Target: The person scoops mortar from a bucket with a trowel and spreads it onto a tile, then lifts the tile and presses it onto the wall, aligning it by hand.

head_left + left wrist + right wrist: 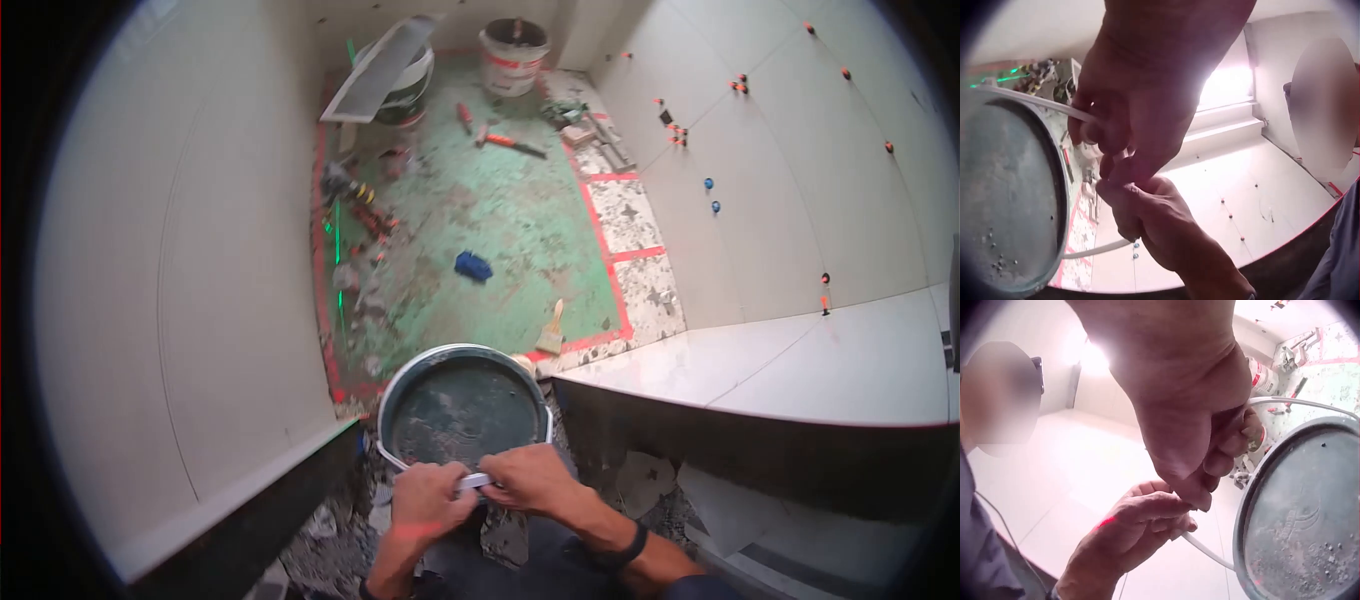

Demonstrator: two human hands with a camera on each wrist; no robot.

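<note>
A dark grey-green bucket with a pale rim stands in front of the person in the head view. Its thin white handle is raised toward the body. My left hand curls its fingers round this handle, and my right hand grips it just beside, the two hands nearly meeting. A short white piece of the handle shows between them. Both wrist views show the round grey face of the bucket, with an embossed mark and small crumbs in the right wrist view. The curled fingers hide part of the handle.
On the green floor ahead lie a blue cloth-like lump, a paintbrush and a hammer. Two more buckets stand at the back, one white, one under a grey sheet. Tiled walls flank both sides; a white ledge juts at right.
</note>
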